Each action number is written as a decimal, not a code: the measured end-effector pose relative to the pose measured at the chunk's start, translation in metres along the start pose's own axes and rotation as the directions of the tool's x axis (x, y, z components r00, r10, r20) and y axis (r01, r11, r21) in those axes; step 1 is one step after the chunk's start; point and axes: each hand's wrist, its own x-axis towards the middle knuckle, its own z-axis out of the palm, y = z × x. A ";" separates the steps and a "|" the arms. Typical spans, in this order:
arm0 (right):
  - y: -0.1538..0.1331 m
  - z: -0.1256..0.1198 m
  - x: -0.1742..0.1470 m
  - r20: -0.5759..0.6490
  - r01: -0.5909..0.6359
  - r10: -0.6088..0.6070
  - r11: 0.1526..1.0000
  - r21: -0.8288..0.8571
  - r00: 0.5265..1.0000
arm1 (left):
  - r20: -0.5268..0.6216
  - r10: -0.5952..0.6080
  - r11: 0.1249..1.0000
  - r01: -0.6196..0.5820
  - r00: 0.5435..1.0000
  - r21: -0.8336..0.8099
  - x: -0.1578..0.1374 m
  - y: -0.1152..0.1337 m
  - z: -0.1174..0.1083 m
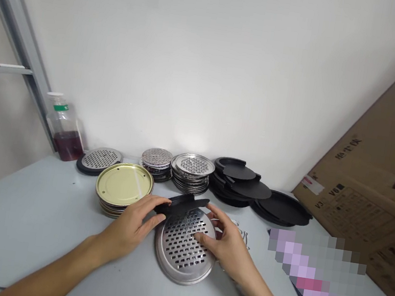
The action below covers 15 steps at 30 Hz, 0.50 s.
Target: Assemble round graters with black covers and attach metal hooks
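One round metal plate with lots of little slots is in the lower middle of the frame, tipped up a bit over the gray table. A bent black part lies across its top edge. The left hand has its fingers and thumb closed on the left end of the black part. The right hand holds the right side of the plate, with its thumb flat on the slots and a fingertip by the right end of the black part. I can't see what its other fingers do behind the plate. The plate looks thin, stiff and not very heavy, and its shiny face may be slippery. The slots could be sharp, so the smooth rim seems the best place to hold it. The black part looks light, maybe plastic, and may bend a little, so a soft pinch at its ends should be enough. Just left of the middle is a stack of gold lids. Behind the hands, near the wall, are a silver stack and, farther right, some black plates.
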 end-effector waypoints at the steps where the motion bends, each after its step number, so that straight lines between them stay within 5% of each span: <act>1: -0.001 -0.001 0.001 0.007 -0.028 0.028 0.998 0.056 1.000 | -0.006 -0.001 1.000 0.001 1.000 0.000 0.000 0.000 0.000; 8: 0.004 -0.026 0.002 0.025 -0.166 0.166 0.941 0.296 0.986 | 0.015 0.009 0.999 -0.009 1.000 0.033 0.000 0.002 -0.002; 15: 0.014 -0.067 -0.003 -0.110 -0.222 0.253 0.946 0.234 0.961 | 0.139 0.063 0.997 -0.068 0.988 0.034 -0.001 0.005 -0.007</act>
